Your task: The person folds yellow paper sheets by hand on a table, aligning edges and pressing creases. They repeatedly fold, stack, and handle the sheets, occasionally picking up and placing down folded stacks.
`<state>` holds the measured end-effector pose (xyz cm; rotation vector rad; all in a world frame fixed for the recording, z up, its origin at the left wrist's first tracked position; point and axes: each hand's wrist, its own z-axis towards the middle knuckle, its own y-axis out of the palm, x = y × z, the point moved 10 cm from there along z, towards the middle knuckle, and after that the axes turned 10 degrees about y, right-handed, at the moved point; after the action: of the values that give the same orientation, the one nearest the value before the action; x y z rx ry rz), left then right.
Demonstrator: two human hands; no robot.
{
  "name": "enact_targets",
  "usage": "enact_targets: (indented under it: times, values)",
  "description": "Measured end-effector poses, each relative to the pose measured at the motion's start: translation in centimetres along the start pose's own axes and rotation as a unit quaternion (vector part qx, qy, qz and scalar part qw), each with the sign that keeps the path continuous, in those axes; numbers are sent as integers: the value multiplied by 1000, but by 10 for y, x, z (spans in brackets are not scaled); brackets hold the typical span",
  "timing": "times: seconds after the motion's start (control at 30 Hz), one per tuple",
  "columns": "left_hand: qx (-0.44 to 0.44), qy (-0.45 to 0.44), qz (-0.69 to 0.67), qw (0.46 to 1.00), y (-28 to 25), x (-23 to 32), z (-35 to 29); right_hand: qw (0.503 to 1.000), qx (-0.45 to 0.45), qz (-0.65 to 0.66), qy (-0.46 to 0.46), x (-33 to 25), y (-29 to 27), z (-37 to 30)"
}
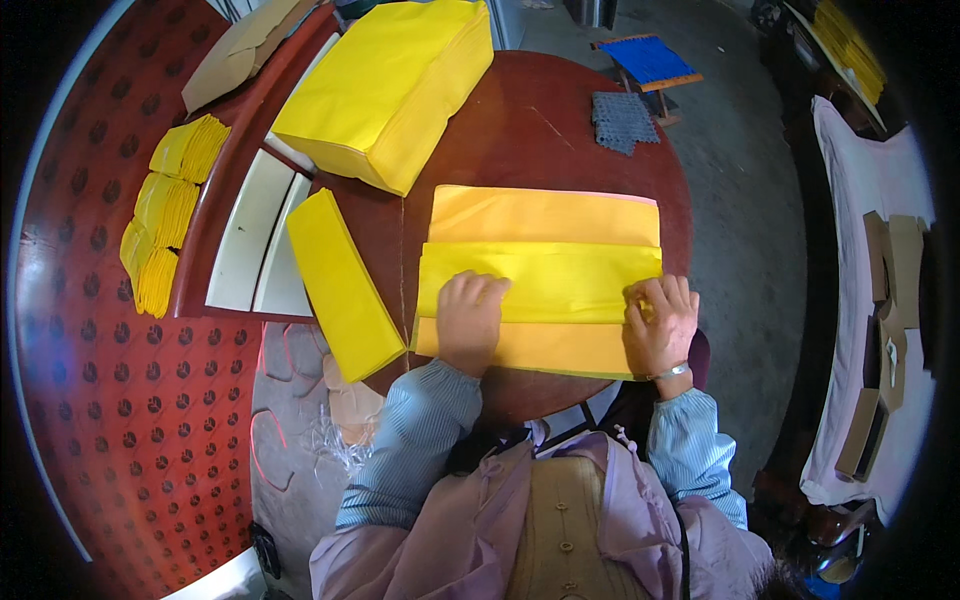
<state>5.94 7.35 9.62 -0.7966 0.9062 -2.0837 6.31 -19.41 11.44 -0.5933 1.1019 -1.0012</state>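
Observation:
A yellow fabric piece (570, 282), folded into a wide band, lies across a lighter orange-yellow layer (545, 218) that shows above and below it. My left hand (472, 318) rests on the left part of the band, slightly blurred, its fingers laid on the fabric and its thumb pointing right. At the right edge of the band, my right hand (664, 318) has its thumb and index finger bent together on the fabric. A narrow folded yellow stack (345, 285) lies to the left. Beyond it stands a large yellow block of stacked fabric (395, 85).
The round red-brown table (540, 120) holds a grey textured mat (624, 122) at its far right. Past it stands a blue-topped folding stool (650, 62). Yellow bundles (165, 215) lie at the left. Open cardboard boxes (890, 330) rest on a pale cloth at right.

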Motion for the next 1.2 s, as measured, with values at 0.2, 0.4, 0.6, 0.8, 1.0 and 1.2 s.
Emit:
enact_targets:
  times: [0.2, 0.4, 0.6, 0.8, 1.0, 1.2]
  values:
    - [-37, 40, -56, 997, 18, 12, -3, 986, -84, 72, -126, -79, 38, 0]
    - [-13, -32, -125, 992, 12, -10, -19, 986, -88, 84, -113, -81, 50, -5]
    - [37, -63, -108, 991, -19, -33, -23, 996, -45, 58, -53, -37, 27, -7]
    - [-60, -106, -61, 991, 10, -21, -1, 997, -41, 46, -37, -30, 23, -8]
    - [-98, -89, -89, 987, 57, -5, 10, 998, -32, 44, -28, -21, 21, -8]
    - [-164, -60, 28, 984, 67, 2, 7, 999, 15, 9, 27, 24, -4, -12]
